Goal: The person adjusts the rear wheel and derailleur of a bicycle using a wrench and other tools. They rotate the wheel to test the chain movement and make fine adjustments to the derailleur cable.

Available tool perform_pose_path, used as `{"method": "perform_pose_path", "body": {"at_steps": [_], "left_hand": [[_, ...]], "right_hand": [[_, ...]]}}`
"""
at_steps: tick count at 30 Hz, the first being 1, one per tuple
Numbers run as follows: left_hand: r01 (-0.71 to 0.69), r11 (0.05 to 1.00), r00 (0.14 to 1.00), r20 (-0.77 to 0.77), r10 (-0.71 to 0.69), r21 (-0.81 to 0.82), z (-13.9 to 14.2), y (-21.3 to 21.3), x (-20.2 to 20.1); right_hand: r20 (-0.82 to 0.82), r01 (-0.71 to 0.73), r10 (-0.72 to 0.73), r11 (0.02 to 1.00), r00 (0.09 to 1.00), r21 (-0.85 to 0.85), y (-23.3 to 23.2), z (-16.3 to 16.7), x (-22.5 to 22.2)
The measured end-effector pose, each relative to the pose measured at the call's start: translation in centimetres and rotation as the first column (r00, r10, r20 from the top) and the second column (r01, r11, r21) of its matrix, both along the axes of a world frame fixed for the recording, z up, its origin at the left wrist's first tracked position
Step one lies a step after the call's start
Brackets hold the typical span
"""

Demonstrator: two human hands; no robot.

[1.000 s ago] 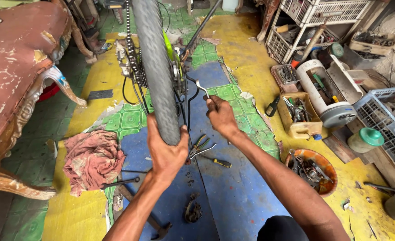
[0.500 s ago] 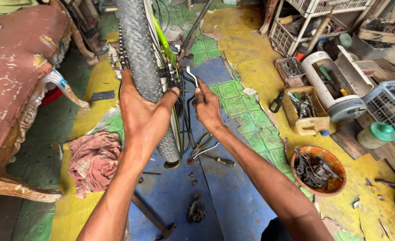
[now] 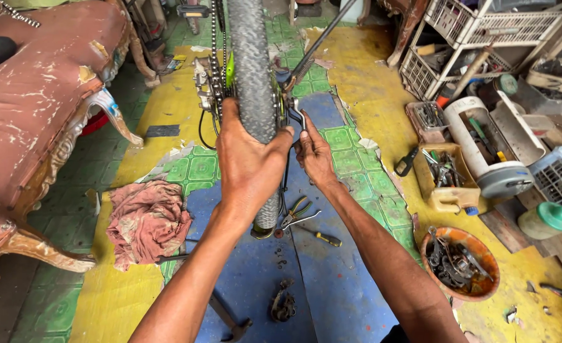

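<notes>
Left hand (image 3: 249, 165) grip clamped around bicycle tire (image 3: 252, 76), right hand (image 3: 314, 155) pinching wrench (image 3: 295, 116)

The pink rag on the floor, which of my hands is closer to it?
Left. The left hand, gripping the bicycle tyre, sits above and just right of the pink rag; the right hand is farther right, beyond the tyre.

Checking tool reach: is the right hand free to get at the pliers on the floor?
Probably not at once: the right hand is on the frame beside the tyre; the pliers lie uncovered below.
</notes>
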State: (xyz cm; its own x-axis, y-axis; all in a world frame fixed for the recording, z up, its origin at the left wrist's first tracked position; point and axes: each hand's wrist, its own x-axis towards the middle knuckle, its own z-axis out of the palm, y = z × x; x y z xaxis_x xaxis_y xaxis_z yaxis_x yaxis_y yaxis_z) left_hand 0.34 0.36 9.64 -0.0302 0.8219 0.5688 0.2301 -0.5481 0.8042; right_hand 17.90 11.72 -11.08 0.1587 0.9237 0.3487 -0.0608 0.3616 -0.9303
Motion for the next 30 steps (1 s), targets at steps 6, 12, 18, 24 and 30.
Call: {"method": "perform_pose_path", "body": {"at_steps": [6, 12, 18, 24, 30], "left_hand": [[0.025, 0.999, 0.999, 0.024, -0.026, 0.023, 0.2, -0.2, -0.5], [0.022, 0.999, 1.0, 0.018, -0.022, 0.025, 0.3, -0.3, -0.7], [0.035, 0.999, 0.999, 0.035, -0.036, 0.02, 0.3, -0.4, -1.0], [0.041, 0.999, 0.999, 0.034, -0.041, 0.007, 0.3, -0.3, -0.9], [0.036, 0.999, 0.999, 0.032, -0.036, -0.003, 0.2, -0.4, -1.0]], "right_hand": [[0.08, 0.056, -0.065, 0.992, 0.995, 0.111, 0.6, -0.3, -0.2], [0.18, 0.154, -0.174, 0.981, 0.968, 0.118, 0.1, -0.2, -0.9], [0.268, 0.169, -0.191, 0.98, 0.944, 0.104, -0.4, 0.8, -1.1], [0.306, 0.205, -0.222, 0.975, 0.926, 0.087, -0.7, 1.6, -1.6], [0.533, 0.332, -0.362, 0.93, 0.765, 0.156, -2.0, 3.8, -2.4]]}}
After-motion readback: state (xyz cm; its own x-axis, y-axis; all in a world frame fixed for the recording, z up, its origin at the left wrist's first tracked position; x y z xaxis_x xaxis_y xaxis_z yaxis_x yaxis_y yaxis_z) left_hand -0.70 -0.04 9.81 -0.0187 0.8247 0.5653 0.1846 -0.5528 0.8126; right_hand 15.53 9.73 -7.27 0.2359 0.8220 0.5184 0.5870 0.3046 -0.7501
